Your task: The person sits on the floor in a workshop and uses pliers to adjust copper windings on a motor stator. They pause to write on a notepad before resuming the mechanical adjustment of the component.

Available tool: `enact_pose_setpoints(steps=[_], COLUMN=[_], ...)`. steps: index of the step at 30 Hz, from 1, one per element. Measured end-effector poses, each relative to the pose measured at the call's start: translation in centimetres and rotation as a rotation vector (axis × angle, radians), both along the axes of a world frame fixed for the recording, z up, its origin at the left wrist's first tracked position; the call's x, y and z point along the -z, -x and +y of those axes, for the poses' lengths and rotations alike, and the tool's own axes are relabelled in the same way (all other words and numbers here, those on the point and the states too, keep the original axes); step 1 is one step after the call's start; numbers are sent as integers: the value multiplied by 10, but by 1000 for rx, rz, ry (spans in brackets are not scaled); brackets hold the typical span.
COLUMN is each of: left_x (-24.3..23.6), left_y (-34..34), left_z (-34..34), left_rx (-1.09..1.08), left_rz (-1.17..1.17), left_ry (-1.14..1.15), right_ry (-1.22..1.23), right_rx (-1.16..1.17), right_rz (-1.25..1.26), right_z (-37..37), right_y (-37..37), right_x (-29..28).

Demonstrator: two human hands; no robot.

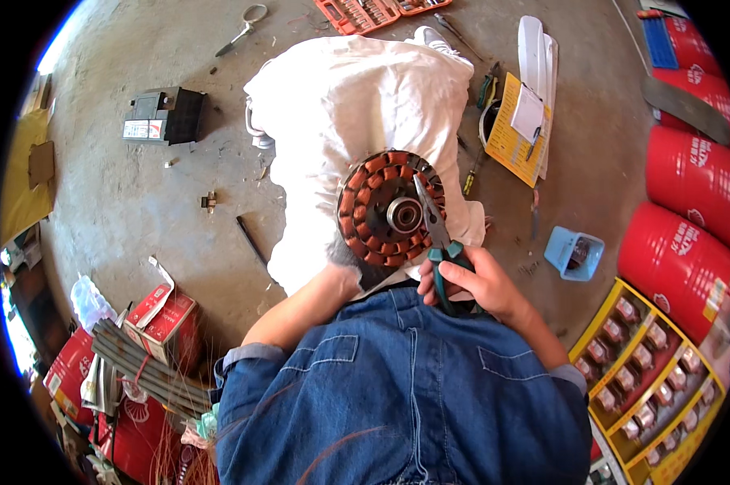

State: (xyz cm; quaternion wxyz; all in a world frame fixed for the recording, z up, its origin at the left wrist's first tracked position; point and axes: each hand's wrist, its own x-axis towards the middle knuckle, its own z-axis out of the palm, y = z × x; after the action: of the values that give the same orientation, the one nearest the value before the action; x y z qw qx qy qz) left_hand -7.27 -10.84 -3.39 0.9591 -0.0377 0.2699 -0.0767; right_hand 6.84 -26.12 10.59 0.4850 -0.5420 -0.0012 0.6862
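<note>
A round stator (pixel 365 210) with two rings of copper coils and a central bearing rests over the white cloth (pixel 333 105) on my lap. My left hand (pixel 345 279) is at its lower left, against something dark grey, with the fingers hidden. My right hand (pixel 466 275) grips long-nose pliers (pixel 436 218) with green handles, their jaws reaching over the coils at the stator's right.
Around me lie a black battery (pixel 163 115), scissors (pixel 244 28), an orange socket case (pixel 365 12), a yellow board (pixel 506 149), tools, a blue container (pixel 573 252), red drums (pixel 676 263), a partitioned yellow rack (pixel 624 424) and a red box (pixel 159 323).
</note>
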Motion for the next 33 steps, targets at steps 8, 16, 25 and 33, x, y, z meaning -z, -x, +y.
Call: enact_pose_setpoints(steps=[8,16,25,33], left_x=[-91,-92,-113,-121], left_y=[16,-18,-41,-115], left_z=[34,15,92,120], left_rx=[-54,-111,479,1134], left_rz=[-16,197,-428,-475], left_ry=[-611,-934,-1656,-1640], right_ry=[-31,12,-117,-64], right_rx=[-54,143,129,5], right_rz=[-328,-384,-398,-419], right_z=[-1,5,-41,-78], right_y=[-24,-24,-19,-21], right_x=[6,28,23,23])
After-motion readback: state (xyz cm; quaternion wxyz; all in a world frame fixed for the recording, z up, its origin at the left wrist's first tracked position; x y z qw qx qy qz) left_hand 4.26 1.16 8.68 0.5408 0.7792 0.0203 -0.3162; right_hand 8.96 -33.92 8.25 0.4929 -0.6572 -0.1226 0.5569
